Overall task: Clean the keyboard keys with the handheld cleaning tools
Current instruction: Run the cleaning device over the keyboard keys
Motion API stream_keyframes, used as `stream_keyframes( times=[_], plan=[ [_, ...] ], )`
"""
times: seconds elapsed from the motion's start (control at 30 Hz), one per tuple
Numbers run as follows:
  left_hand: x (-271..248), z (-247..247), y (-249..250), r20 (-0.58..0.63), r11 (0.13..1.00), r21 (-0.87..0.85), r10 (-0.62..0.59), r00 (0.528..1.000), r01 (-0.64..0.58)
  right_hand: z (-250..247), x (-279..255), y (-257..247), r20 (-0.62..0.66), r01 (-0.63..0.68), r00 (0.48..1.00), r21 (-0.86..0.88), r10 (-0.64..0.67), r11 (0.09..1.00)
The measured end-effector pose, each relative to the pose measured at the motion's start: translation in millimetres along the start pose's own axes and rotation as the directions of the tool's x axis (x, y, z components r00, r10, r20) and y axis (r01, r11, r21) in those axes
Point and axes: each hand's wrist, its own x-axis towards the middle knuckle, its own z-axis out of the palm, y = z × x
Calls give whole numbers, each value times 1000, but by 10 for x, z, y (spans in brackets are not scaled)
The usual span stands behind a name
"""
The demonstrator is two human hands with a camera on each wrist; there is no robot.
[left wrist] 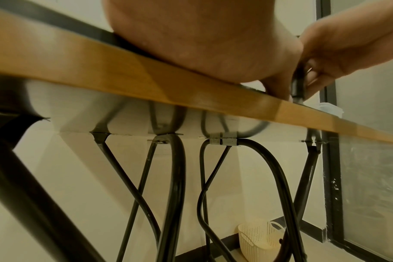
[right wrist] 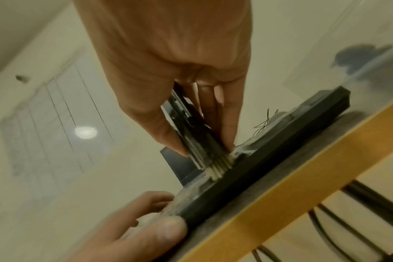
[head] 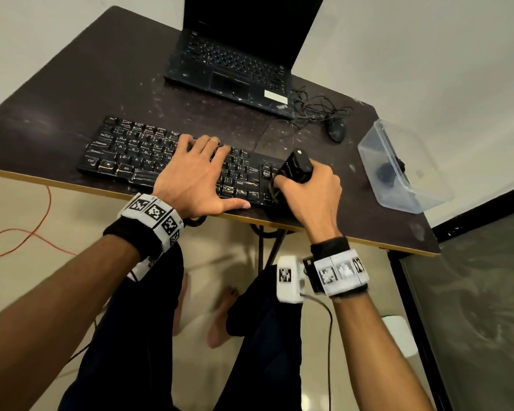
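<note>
A black keyboard (head: 125, 149) lies near the front edge of the dark table (head: 72, 84). My left hand (head: 196, 170) rests flat on its middle keys, fingers spread and straight, thumb along the front edge. My right hand (head: 306, 188) grips a black handheld brush tool (head: 297, 166) upright over the keyboard's right end. In the right wrist view the brush tool (right wrist: 195, 134) has its pale bristles (right wrist: 218, 167) pressed against the keys of the keyboard (right wrist: 258, 159), with my left hand's thumb (right wrist: 159, 232) at the keyboard's front edge.
An open black laptop (head: 232, 69) stands behind the keyboard. A wired mouse (head: 337, 130) and tangled cable lie to its right. A clear plastic box (head: 404, 167) with a dark object sits at the table's right edge. A glass panel (head: 472, 307) stands at the right.
</note>
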Motion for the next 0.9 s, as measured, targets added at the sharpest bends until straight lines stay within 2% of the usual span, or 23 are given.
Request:
stream_keyframes(
  times=[0.1, 0.27, 0.4, 0.5, 0.57, 0.67, 0.8, 0.9],
  plan=[
    [-8, 10, -7, 20, 1000, 3, -5, 1000, 5, -31, -203, 34, 61, 21, 998, 10, -21, 1000],
    [-12, 2, 16, 20, 1000, 5, 0, 1000, 0, -3, -38, 39, -47, -51, 997, 65, 54, 997],
    [-14, -1, -5, 34, 1000, 23, -7, 999, 6, 19, -262, 65, 21, -15, 1000, 78, 13, 997],
    [-25, -11, 23, 32, 999, 33, -1, 999, 0, 49, -115, 78, -60, -60, 996, 125, 68, 990],
    [-10, -27, 9, 36, 999, 34, -6, 999, 5, 54, -62, 38, -78, -51, 995, 118, 61, 992],
    [-16, -21, -3, 44, 999, 41, -8, 999, 6, 80, -204, -16, 16, 37, 999, 55, -37, 998],
    [-30, -17, 30, 34, 999, 32, 0, 999, -1, 78, -61, -41, -38, -13, 999, 51, 15, 999],
    [-6, -26, -13, 45, 999, 42, -6, 999, 4, 66, -152, -88, 44, 50, 998, -4, -50, 999]
  ],
)
